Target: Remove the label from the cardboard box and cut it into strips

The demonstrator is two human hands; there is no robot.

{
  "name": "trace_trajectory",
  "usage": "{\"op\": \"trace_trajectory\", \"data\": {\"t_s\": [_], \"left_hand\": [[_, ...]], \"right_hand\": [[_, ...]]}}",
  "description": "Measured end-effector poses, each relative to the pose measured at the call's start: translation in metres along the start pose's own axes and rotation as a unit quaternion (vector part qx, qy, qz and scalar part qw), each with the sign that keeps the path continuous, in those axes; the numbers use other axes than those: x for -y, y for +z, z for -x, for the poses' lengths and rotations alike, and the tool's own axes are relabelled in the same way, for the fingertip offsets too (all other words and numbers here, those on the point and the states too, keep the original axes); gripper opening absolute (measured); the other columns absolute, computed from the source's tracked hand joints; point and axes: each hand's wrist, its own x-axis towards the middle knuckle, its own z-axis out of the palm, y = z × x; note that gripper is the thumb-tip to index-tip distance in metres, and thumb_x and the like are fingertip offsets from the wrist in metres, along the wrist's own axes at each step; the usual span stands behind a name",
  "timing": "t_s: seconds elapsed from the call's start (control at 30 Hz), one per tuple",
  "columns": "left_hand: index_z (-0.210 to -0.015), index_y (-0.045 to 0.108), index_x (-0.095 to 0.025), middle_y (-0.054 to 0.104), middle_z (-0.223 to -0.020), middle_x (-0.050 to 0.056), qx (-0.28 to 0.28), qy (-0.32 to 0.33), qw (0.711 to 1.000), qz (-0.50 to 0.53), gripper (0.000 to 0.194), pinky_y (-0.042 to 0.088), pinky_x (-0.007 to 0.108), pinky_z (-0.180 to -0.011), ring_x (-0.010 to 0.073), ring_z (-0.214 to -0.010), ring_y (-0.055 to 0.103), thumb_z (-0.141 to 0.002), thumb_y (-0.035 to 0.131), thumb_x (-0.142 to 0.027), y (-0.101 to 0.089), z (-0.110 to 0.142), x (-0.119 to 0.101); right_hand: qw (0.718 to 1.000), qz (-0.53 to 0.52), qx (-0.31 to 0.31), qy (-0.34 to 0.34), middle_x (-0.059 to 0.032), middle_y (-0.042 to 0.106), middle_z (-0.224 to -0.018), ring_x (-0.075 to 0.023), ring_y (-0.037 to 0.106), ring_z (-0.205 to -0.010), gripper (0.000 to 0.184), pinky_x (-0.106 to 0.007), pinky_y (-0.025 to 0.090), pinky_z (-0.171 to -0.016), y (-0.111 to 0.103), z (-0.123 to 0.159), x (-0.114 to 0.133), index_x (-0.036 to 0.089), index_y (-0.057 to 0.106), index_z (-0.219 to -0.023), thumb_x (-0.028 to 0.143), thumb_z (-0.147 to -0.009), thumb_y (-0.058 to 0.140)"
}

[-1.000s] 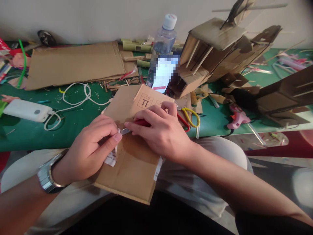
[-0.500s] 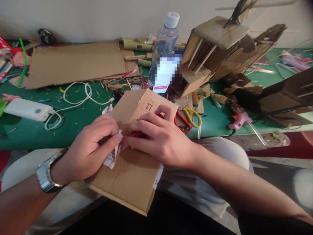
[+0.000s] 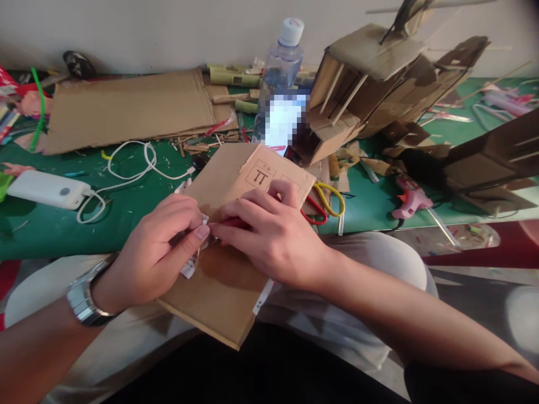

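Head view: the left hand (image 3: pixel 162 249) pinches one torn paper label (image 3: pixel 190 267), thumb against forefinger; the right hand (image 3: pixel 278 241), fingers curled, grips one red-handled tool (image 3: pixel 236 223). Beneath both, one folded cardboard piece (image 3: pixel 225 294) above the lap. Beyond: one bottle (image 3: pixel 283 59), one pink glue gun (image 3: pixel 410 201).

My single view comes from a camera on my head, facing forward and steeply down. It is near enough that my left hand (image 3: pixel 162 247) and right hand (image 3: pixel 273 238) look large around mid-frame, my forearms (image 3: pixel 379 308) reaching out to lower left and lower right. My lap (image 3: pixel 379 255) fills the bottom, the green table (image 3: pixel 46 233) crosses above, the wall (image 3: pixel 168 33) tops it.
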Motion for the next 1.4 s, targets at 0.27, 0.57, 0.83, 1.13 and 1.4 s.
{"op": "trace_trajectory", "data": {"t_s": [0.27, 0.57, 0.83, 1.13, 1.4], "left_hand": [[-0.079, 0.052, -0.023, 0.060, -0.082, 0.003, -0.019, 0.019, 1.000, -0.010, 0.025, 0.046, 0.041, -0.088, 0.0231, -0.094, 0.057, -0.099, 0.054, -0.010, 0.002, -0.001, 0.001], [-0.078, 0.051, -0.024, 0.062, -0.085, 0.004, -0.017, 0.018, 1.000, -0.016, 0.024, 0.046, 0.042, -0.089, 0.0243, -0.096, 0.058, -0.100, 0.054, -0.013, 0.002, 0.000, 0.003], [-0.077, 0.053, -0.023, 0.059, -0.080, 0.002, 0.004, 0.001, 1.000, 0.019, 0.025, 0.046, 0.039, -0.081, 0.0222, -0.088, 0.057, -0.100, 0.053, -0.013, 0.005, 0.002, -0.009], [-0.076, 0.054, -0.023, 0.058, -0.078, 0.002, -0.001, -0.015, 1.000, 0.020, 0.026, 0.046, 0.039, -0.080, 0.0223, -0.085, 0.056, -0.100, 0.054, -0.016, 0.001, 0.004, -0.006], [-0.076, 0.055, -0.022, 0.058, -0.081, 0.002, 0.027, -0.020, 0.999, 0.038, 0.028, 0.044, 0.038, -0.081, 0.0213, -0.087, 0.055, -0.103, 0.052, -0.018, 0.000, 0.004, -0.005]], "right_hand": [[1.000, 0.026, -0.009, 0.007, -0.0048, 0.072, -0.114, -0.0216, 0.054, -0.098, 0.029, -0.045, 0.025, -0.091, 0.003, 0.000, -0.003, 0.028, 0.074, -0.125, 0.021, -0.110, 0.051], [0.999, 0.031, -0.014, 0.010, -0.0051, 0.072, -0.115, -0.0219, 0.053, -0.100, 0.030, -0.045, 0.025, -0.093, 0.003, -0.001, -0.005, 0.028, 0.075, -0.122, 0.020, -0.110, 0.049], [0.997, 0.055, -0.028, 0.048, -0.0059, 0.071, -0.115, -0.0243, 0.054, -0.104, 0.028, -0.047, 0.026, -0.095, 0.008, -0.001, -0.019, 0.027, 0.076, -0.117, 0.019, -0.109, 0.051], [0.993, 0.030, -0.042, 0.106, -0.0071, 0.071, -0.113, -0.0253, 0.056, -0.102, 0.023, -0.047, 0.027, -0.094, 0.009, -0.002, -0.021, 0.025, 0.076, -0.116, 0.020, -0.106, 0.055], [0.995, -0.045, 0.021, -0.088, -0.0044, 0.073, -0.115, -0.0220, 0.058, -0.102, 0.030, -0.045, 0.028, -0.095, -0.004, -0.001, -0.022, 0.023, 0.072, -0.118, 0.037, -0.111, 0.047]]}}
